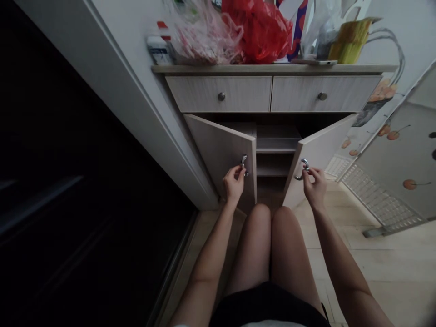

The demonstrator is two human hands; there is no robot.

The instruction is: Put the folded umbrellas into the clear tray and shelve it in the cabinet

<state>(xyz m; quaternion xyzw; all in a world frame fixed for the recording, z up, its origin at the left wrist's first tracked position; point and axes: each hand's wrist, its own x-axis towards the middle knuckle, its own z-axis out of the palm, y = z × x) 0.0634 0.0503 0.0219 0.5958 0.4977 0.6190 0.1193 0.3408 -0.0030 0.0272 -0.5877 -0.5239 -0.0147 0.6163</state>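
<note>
A pale wood-grain cabinet stands before my knees with both of its doors partly swung outward. My left hand pinches the curved metal handle of the left cabinet door. On the other side, my right hand has its fingers closed on the matching metal handle of the right cabinet door. Between the doors, inner shelves show in the shadowed interior; what lies deeper is too dark to make out.
Two knobbed drawers sit above the doors. The cabinet top carries a red plastic bag, a pinkish clear bag, a white bottle and a yellow package. A dark door is at left, a cherry-patterned panel at right.
</note>
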